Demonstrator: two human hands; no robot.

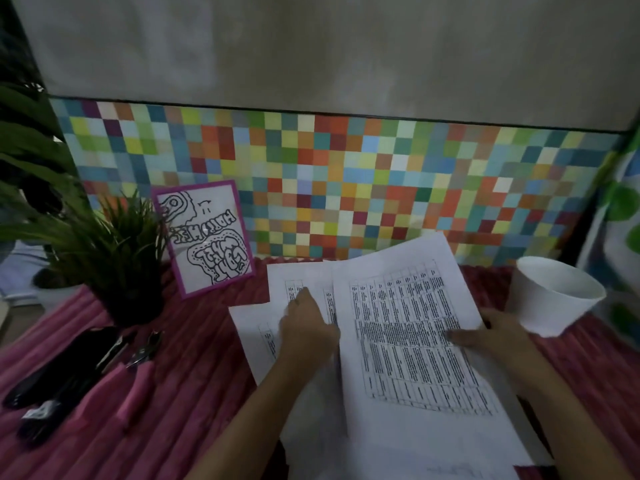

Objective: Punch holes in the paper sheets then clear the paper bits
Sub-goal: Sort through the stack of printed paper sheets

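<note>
Head view: on the pink-covered table (194, 403), pink-handled punch pliers (138, 372) lie at the left, untouched. In the centre the paper sheets (252, 337) lie fanned out, long axis running away from the person. The left hand (304, 327) rests flat on them, grip spread. The right hand (491, 337) pinches the top sheet (408, 341) at its right edge. The sheets are likely light, floppy and slippery, and best squared up and held by the edges.

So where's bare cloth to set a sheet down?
Bare cloth lies between the pink punch and the sheets, and below the cup beside the right hand. Crowded at left: plant, black tool.
</note>
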